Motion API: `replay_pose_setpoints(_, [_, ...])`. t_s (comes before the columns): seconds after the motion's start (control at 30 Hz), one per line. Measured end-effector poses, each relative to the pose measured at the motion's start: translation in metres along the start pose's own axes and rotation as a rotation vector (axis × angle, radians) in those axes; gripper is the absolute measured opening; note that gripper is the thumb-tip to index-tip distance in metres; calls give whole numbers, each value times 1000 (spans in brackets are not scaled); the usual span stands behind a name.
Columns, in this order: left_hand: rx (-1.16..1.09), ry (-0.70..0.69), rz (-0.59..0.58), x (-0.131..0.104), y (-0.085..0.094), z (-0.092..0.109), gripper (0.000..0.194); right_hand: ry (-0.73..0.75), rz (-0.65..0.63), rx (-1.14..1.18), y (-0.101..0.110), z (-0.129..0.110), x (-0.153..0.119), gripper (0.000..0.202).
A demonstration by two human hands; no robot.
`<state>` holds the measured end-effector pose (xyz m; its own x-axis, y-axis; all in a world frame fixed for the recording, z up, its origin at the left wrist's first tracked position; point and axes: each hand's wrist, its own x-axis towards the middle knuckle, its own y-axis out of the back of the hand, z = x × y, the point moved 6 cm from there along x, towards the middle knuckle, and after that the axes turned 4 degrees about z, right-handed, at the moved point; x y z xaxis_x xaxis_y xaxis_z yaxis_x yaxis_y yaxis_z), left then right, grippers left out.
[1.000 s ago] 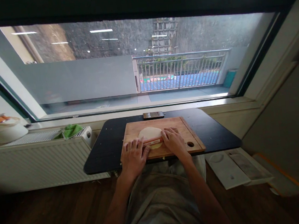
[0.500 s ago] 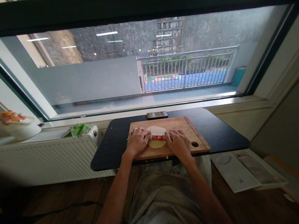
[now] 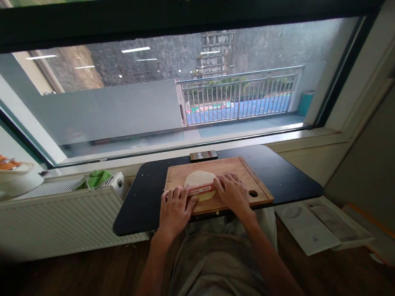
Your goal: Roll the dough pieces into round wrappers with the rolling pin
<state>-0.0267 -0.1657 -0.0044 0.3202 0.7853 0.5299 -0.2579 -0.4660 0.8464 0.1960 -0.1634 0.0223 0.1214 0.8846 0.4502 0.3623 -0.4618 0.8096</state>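
A flat, pale round of dough (image 3: 198,178) lies on the wooden cutting board (image 3: 185,169). Across its nearer half rests a rolling pin (image 3: 202,189) with a red-and-white printed label, slightly slanted, its left end closer to me. My left hand (image 3: 175,210) is closed over that left end, thumb at the near side. Over the right end lies my right hand (image 3: 232,191), its fingers bent around the pin. Both ends of the pin are hidden under the hands.
The board sits on a black table (image 3: 281,177) with a phone (image 3: 203,156) at its far edge. A radiator (image 3: 67,223) with a green cloth (image 3: 98,178) and a white pot (image 3: 13,179) stands left. An open white box (image 3: 311,225) is on the floor at right.
The pin has rolled, showing another side of its label, and its left end has swung nearer to me with my left hand. The whole view has shifted a little.
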Motion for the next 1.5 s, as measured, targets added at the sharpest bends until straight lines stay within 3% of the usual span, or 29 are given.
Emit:
replay_pose_setpoints(0.13, [-12, -16, 47, -23, 7, 5, 53, -8, -15, -19, -4, 0, 1, 37])
replay_pose_setpoints(0.23, [-6, -2, 28, -21, 5, 3, 53, -11, -28, -39, -6, 0, 0, 38])
replay_pose_setpoints(0.43, [-14, 24, -91, 14, -13, -20, 54, -13, -26, -86, -3, 0, -2, 40])
replay_pose_setpoints(0.57, [-46, 75, -101, 45, -29, -37, 55, 25, -29, -109, -5, -1, -2, 39])
replay_pose_setpoints(0.77, [-67, 103, -186, 75, -50, -43, 54, 14, -35, -110, -8, 2, -2, 46])
replay_pose_setpoints(0.93, [-45, 14, -146, 50, -44, -43, 54, 29, -41, -127, -8, 2, -3, 49])
replay_pose_setpoints(1.1, [-53, -2, -29, 3, -20, -37, 54, 70, -31, -131, -7, -1, -4, 45])
replay_pose_setpoints(1.23, [-58, 7, -9, -20, -6, -26, 55, 71, -26, -113, -7, -1, -4, 42])
replay_pose_setpoints(1.37, [-45, 7, -10, -22, -5, -23, 55, 47, -33, -109, -7, 2, -3, 42])
replay_pose_setpoints(1.5, [-26, 12, -55, -2, -12, -31, 58, 24, -49, -110, -8, 4, -3, 44])
